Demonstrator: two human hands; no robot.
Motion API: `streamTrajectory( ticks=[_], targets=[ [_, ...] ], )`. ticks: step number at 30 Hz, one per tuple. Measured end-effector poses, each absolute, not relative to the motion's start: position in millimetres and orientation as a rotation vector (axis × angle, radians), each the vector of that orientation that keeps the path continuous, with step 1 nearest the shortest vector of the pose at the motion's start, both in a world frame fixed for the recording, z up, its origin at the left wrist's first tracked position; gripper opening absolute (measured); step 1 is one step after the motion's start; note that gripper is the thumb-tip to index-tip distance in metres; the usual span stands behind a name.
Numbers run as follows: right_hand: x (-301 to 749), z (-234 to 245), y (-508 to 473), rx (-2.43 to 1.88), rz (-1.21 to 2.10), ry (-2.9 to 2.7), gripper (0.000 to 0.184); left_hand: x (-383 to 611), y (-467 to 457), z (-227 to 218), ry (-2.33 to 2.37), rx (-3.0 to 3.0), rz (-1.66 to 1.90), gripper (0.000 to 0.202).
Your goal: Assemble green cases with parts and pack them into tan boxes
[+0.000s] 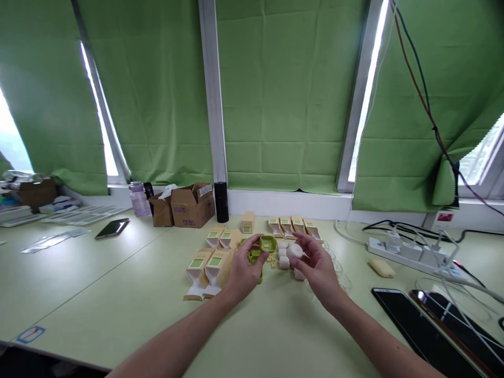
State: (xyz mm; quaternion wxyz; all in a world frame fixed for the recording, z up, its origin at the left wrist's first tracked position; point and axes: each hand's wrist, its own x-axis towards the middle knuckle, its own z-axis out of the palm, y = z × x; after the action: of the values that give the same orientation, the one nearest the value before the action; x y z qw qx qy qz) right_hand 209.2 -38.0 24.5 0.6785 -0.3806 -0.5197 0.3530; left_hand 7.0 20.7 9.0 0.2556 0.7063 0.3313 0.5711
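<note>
Green cover point(268, 244) sits pinched in the left hand point(244, 266), which partly hides other green pieces point(254, 253); just to the right, the right hand point(318, 263) grips a white piece point(294, 251), its details blurred from where I stand

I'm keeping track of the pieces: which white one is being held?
The white piece pinched in the right hand; the other white pieces sit on the table, ungripped.

I can read no words or numbers from here: the white label point(205, 190) on the cardboard box point(185, 214), the red sign point(445, 217) on the wall point(283, 205) and the blue-edged sticker point(30, 334) on the worktop point(118, 315) stay illegible.
</note>
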Motion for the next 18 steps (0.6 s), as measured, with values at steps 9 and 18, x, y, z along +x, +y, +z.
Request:
streamTrajectory(
  ticks=[9,18],
  targets=[
    [214.4,7.9,-33.0,-1.082,0.246,-1.532,0.04,6.6,21.2,7.2,0.923,1.936,1.577,0.044],
    [221.7,-11.5,-19.8,-1.039,-0.154,-1.86,0.034,6.9,16.6,11.7,0.937,1.971,1.571,0.043]
  ],
)
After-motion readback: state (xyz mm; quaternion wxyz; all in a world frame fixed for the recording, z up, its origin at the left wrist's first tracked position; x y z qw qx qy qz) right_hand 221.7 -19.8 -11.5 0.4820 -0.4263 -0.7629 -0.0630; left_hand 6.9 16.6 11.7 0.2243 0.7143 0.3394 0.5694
